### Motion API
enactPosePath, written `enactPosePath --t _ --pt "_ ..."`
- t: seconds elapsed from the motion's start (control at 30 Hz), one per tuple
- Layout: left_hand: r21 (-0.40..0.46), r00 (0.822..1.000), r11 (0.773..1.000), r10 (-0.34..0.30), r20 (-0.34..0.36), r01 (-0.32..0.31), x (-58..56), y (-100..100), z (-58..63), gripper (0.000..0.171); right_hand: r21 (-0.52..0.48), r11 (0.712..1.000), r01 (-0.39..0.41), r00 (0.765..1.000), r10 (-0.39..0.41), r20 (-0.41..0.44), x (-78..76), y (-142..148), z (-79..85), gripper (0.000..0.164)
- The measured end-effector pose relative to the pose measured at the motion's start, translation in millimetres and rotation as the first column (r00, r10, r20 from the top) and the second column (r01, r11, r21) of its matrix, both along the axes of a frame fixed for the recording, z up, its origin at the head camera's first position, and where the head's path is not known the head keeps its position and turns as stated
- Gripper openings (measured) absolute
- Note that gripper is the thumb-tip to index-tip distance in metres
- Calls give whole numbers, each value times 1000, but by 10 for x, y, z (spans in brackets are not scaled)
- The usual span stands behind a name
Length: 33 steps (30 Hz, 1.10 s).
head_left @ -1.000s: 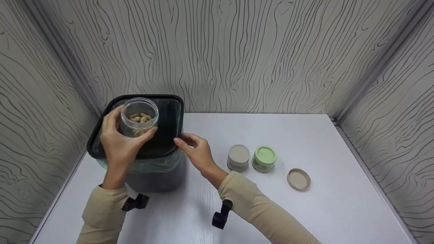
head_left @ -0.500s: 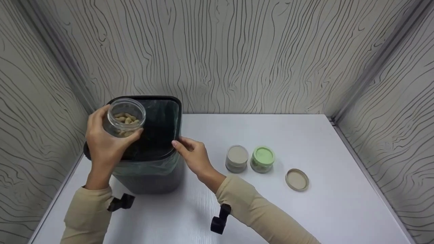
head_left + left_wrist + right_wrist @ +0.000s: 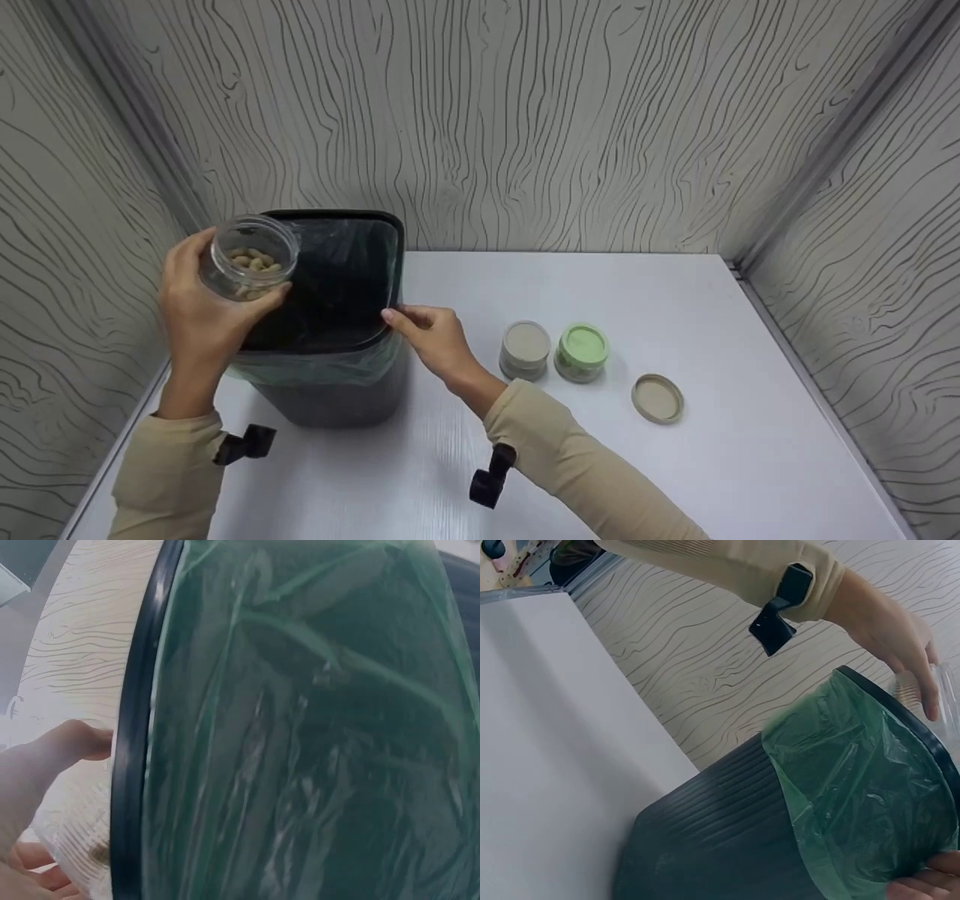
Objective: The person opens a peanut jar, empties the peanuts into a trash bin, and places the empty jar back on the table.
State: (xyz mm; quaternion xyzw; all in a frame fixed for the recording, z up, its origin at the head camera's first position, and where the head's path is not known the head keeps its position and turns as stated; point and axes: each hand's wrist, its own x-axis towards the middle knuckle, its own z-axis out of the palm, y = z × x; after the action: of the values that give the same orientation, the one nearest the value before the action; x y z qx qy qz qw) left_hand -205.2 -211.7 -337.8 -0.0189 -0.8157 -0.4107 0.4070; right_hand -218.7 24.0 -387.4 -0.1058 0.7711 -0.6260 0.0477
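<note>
In the head view my left hand [image 3: 202, 300] grips a clear lidless jar [image 3: 251, 244] from its near side, fingers and thumb around the wall. Several peanuts in the shell [image 3: 253, 261] lie in the jar, which is held over the left side of a dark trash bin [image 3: 330, 401]. A green liner bag [image 3: 322, 371] is folded over the bin's black rim [image 3: 403, 262]. My right hand [image 3: 439, 341] pinches the rim and liner at the bin's right side, thumb on the inside. The right wrist view shows those fingertips [image 3: 922, 885] low on the green liner.
Right of the bin, a jar with a grey lid [image 3: 525, 349] and a jar with a green lid [image 3: 582, 352] stand side by side on the white table [image 3: 750, 450]. Farther right lies a loose beige lid [image 3: 658, 398]. Wood-patterned walls [image 3: 525, 127] enclose the table's back and sides.
My left hand has carried the jar leftward across the bin's opening, from near its middle to its left side. The right hand keeps its hold on the rim.
</note>
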Motion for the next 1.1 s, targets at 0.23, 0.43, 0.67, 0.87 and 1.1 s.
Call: enactPosePath --t 0.23,0.43,0.67,0.87,1.1 --pt "-5 1000 1000 25 10 -25 7 -32 -5 80 15 999 -49 998 48 44 -21 42 76 39" --pt "-10 998 999 40 52 -39 25 -28 -2 81 -3 997 -79 993 79 90 -57 76 110 39" --pt "-23 998 999 29 53 -28 27 -40 17 82 27 991 -131 990 130 54 -104 101 135 38" --pt "-38 1000 999 9 30 -8 30 -62 28 82 158 975 -160 987 160 11 -122 123 181 34" --pt "-50 1000 999 -4 23 5 35 -78 26 82 337 916 -216 968 247 -50 -177 166 248 35"
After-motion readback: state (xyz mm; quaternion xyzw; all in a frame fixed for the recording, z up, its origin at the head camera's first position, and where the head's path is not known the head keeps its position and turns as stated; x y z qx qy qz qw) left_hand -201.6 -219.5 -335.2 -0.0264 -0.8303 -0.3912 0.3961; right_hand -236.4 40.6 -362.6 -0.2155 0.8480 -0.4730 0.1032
